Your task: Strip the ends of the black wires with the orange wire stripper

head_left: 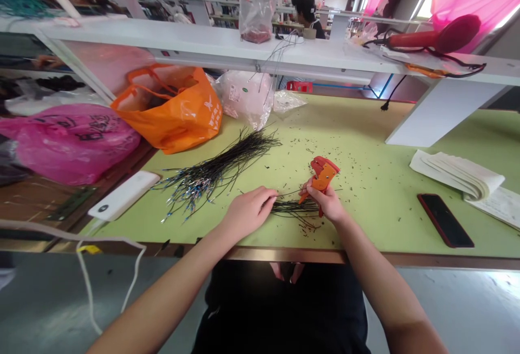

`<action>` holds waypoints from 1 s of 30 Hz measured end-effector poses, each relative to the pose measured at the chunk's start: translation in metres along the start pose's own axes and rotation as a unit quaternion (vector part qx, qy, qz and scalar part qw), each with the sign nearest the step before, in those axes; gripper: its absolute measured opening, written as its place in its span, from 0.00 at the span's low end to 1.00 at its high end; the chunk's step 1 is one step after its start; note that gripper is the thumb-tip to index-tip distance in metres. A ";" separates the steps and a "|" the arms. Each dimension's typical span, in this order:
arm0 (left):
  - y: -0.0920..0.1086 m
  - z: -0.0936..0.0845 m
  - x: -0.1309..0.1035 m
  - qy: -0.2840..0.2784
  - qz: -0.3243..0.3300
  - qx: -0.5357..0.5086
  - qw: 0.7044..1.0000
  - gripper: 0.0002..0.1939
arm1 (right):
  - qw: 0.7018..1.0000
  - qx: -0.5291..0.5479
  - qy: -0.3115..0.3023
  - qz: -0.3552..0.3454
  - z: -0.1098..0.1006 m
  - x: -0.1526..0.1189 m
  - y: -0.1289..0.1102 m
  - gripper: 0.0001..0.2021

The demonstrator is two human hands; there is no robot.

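Observation:
My left hand (252, 212) is closed with a thin black wire between its fingertips, over the left end of a small bundle of black wires (296, 207). The fingers of my right hand (327, 201) wrap round the handles of an orange and red wire stripper (324, 174), whose head points up and away. The held wire runs from my left fingertips toward my right hand. Farther left lies a larger bundle of black wires (227, 164), with blue and silvery ends fanned toward the lower left. Small black scraps are scattered round the tool.
Bags stand at the back left: an orange one (174, 118), a pink one (81, 142) and a clear one. A white power bank (122, 197) lies left. A phone (446, 220) and papers (459, 172) lie right, below a white shelf (203, 50). A person sits beyond.

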State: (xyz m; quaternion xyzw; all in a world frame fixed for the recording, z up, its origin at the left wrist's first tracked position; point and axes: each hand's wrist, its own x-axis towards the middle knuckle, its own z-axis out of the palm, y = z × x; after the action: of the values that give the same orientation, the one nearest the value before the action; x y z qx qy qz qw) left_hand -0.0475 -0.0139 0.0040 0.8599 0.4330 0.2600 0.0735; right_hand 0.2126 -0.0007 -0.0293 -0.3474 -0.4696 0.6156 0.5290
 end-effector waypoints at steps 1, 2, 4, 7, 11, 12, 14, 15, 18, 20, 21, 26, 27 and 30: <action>0.003 0.002 0.004 -0.008 0.002 -0.006 1.000 0.14 | 1.000 -0.007 -0.004 -0.005 0.001 0.000 0.001 0.16; 0.007 0.005 0.009 -0.017 0.005 -0.009 1.000 0.14 | 1.000 -0.018 -0.010 -0.008 0.002 0.001 0.002 0.16; 0.014 0.012 0.021 -0.034 0.015 -0.008 0.999 0.13 | 0.999 -0.043 -0.021 -0.013 0.004 0.001 0.003 0.16; 0.023 0.020 0.042 -0.060 0.027 -0.003 0.998 0.12 | 0.998 -0.066 -0.009 -0.024 0.003 0.002 0.005 0.16; 0.022 0.026 0.064 -0.080 0.046 -0.023 0.995 0.11 | 0.999 -0.046 0.030 0.001 -0.003 0.002 0.004 0.17; 0.019 0.029 0.067 -0.081 0.054 -0.033 0.995 0.11 | 0.998 -0.041 0.035 0.011 -0.005 0.002 0.004 0.18; 0.012 0.035 0.069 -0.074 0.067 -0.052 0.994 0.11 | 0.998 -0.037 0.037 0.025 -0.006 0.002 0.003 0.17; 0.008 0.039 0.069 -0.065 0.072 -0.060 0.993 0.11 | 0.998 -0.035 0.033 0.032 -0.007 0.002 0.002 0.17; -0.006 0.046 0.065 -0.012 0.075 -0.082 0.994 0.13 | 0.998 -0.009 0.000 0.068 -0.008 0.001 0.000 0.15; -0.014 0.045 0.063 0.041 0.058 -0.099 0.993 0.13 | 0.995 0.026 -0.029 0.094 -0.008 0.001 -0.001 0.15; -0.018 0.043 0.062 0.070 0.044 -0.104 0.991 0.13 | 0.992 0.045 -0.043 0.105 -0.009 0.001 -0.001 0.16; -0.024 0.031 0.061 0.144 0.012 -0.092 0.985 0.14 | 0.977 0.113 -0.108 0.142 -0.010 0.000 0.001 0.17; -0.023 0.031 0.060 0.148 0.017 -0.091 0.985 0.14 | 0.975 0.117 -0.116 0.148 -0.009 0.000 0.001 0.18; -0.017 0.032 0.058 0.166 0.030 -0.085 0.982 0.14 | 0.971 0.120 -0.132 0.160 -0.007 -0.002 0.001 0.18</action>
State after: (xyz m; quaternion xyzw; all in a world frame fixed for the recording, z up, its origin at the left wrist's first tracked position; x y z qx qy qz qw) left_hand -0.0147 0.0450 -0.0066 0.8082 0.3894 0.4369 0.0654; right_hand 0.2188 -0.0009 -0.0329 -0.2679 -0.3965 0.7843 0.3948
